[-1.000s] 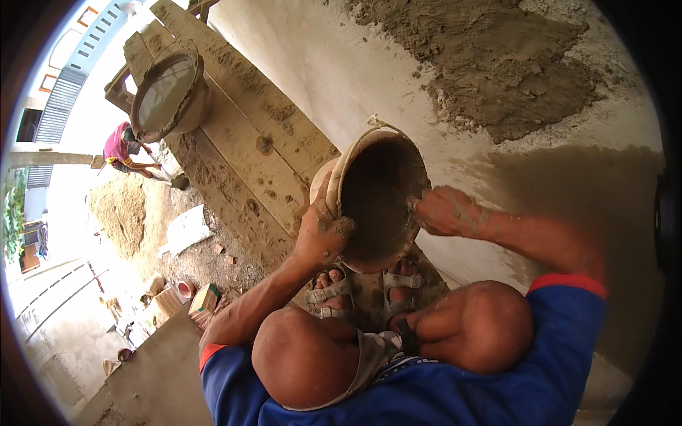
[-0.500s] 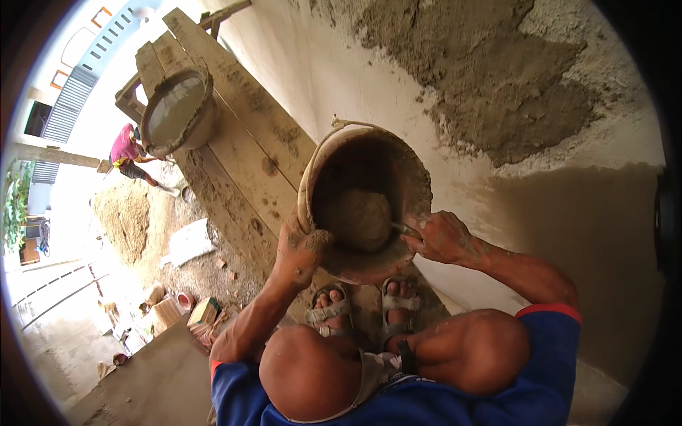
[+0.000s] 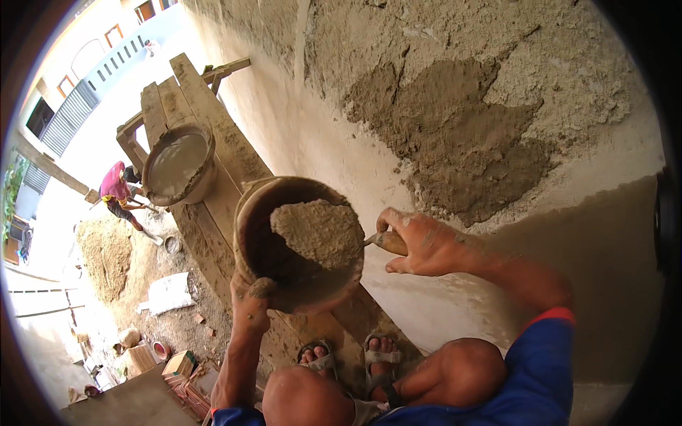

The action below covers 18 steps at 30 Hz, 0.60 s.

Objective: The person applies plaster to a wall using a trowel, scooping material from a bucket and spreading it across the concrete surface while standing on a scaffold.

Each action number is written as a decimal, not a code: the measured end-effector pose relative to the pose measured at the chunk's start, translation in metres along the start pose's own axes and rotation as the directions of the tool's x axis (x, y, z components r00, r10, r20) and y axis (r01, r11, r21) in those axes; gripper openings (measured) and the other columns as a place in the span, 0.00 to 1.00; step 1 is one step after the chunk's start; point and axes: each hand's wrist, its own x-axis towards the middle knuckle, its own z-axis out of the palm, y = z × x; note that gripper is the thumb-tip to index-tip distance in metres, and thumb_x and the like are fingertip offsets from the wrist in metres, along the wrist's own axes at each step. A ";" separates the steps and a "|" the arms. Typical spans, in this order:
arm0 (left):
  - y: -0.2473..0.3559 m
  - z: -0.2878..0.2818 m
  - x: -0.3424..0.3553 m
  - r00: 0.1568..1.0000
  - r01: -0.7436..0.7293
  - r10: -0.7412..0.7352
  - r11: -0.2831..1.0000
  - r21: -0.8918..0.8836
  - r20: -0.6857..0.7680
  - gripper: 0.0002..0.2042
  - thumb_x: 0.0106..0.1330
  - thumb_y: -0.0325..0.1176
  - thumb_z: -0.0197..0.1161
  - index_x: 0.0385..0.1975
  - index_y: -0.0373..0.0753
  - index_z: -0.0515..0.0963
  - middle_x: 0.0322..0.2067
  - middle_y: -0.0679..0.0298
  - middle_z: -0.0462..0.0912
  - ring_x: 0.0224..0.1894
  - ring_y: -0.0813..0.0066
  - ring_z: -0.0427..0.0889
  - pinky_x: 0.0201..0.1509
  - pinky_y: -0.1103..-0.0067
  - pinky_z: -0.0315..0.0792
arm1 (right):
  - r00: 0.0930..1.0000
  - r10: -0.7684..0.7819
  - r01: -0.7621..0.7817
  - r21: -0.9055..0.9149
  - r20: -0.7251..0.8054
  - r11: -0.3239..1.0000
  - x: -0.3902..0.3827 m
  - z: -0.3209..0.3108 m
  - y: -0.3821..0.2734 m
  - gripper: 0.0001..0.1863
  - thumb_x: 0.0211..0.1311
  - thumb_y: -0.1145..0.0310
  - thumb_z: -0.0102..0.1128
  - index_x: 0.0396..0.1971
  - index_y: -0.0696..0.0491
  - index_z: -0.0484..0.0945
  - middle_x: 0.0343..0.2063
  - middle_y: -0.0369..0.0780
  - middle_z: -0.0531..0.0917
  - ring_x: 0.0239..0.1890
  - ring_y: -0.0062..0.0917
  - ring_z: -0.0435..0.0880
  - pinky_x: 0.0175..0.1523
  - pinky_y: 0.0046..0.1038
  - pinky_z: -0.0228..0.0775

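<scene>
My left hand (image 3: 250,304) grips the lower left rim of a mortar-smeared bucket (image 3: 244,216), which is tilted with its mouth toward me. In my right hand (image 3: 428,245) is a trowel with a wooden handle (image 3: 391,243). A heap of wet grey mortar (image 3: 320,233) rests on the trowel over the bucket's mouth and hides the blade. Mortar sticks to my left thumb. Beyond my right hand, a dark patch of fresh mortar (image 3: 455,135) covers part of the wall.
I squat on a plank scaffold (image 3: 217,227) beside the wall (image 3: 341,153). A second bucket (image 3: 206,170) of greyish liquid stands farther along the planks. Down to the left, a person in a pink shirt (image 3: 114,183) bends by a sand pile (image 3: 103,252), near a white sack (image 3: 169,292).
The trowel has come up out of the bucket's depth, loaded with mortar. The bucket and my left hand have shifted left and lower in view, and more of the wall shows.
</scene>
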 end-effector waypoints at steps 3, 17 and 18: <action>-0.020 -0.017 0.004 0.999 -0.038 0.037 0.999 0.021 0.006 0.18 0.55 0.23 0.60 0.48 0.32 0.72 0.36 0.63 0.80 0.32 0.75 0.81 0.32 0.80 0.76 | 0.998 0.026 -0.028 0.026 0.065 0.999 -0.003 -0.056 -0.028 0.22 0.50 0.66 0.68 0.44 0.58 0.72 0.32 0.53 0.81 0.38 0.47 0.81 0.45 0.40 0.70; -0.001 -0.048 -0.014 0.991 0.046 -0.024 0.985 0.166 -0.135 0.24 0.55 0.28 0.58 0.54 0.30 0.71 0.39 0.62 0.81 0.35 0.77 0.80 0.33 0.82 0.76 | 0.506 0.167 -0.492 -0.123 -0.846 0.862 0.016 -0.231 0.056 0.26 0.67 0.60 0.54 0.62 0.54 0.67 0.48 0.51 0.79 0.36 0.27 0.81 0.33 0.29 0.79; 0.007 -0.051 -0.016 0.988 0.033 -0.017 0.994 0.101 -0.151 0.24 0.54 0.27 0.60 0.54 0.30 0.70 0.42 0.61 0.80 0.38 0.76 0.80 0.37 0.81 0.76 | 0.561 0.157 -0.433 -0.126 -0.813 0.892 0.013 -0.231 0.052 0.28 0.66 0.59 0.55 0.63 0.54 0.66 0.49 0.50 0.79 0.35 0.27 0.81 0.35 0.30 0.79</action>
